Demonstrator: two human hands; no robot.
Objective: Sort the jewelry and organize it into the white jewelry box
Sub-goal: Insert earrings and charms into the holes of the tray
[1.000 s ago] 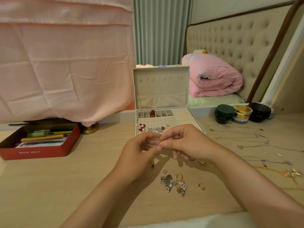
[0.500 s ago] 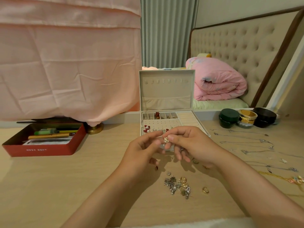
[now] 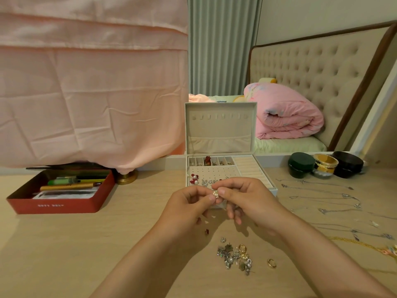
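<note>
Desk (image 3: 96, 250): white jewelry box (image 3: 221, 127) open at far centre, lid upright, a few pieces already in trays. Left hand (image 3: 189, 204) and right hand (image 3: 249, 198) raised just near of box, fingertips meeting, both pinching pearl earring (image 3: 215, 193) between them (its back hidden). Loose pile (image 3: 235, 257) lies nearer. Earring likely feather-light, hard, slick, easily dropped; best gripped by pearl cluster, thumb against forefinger.

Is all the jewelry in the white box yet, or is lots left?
Partly. A few earrings already sit in the white jewelry box. The left hand and right hand pinch a pearl piece together. Not yet sorted: the loose pile, a gold ring and the necklaces on the table.
</note>
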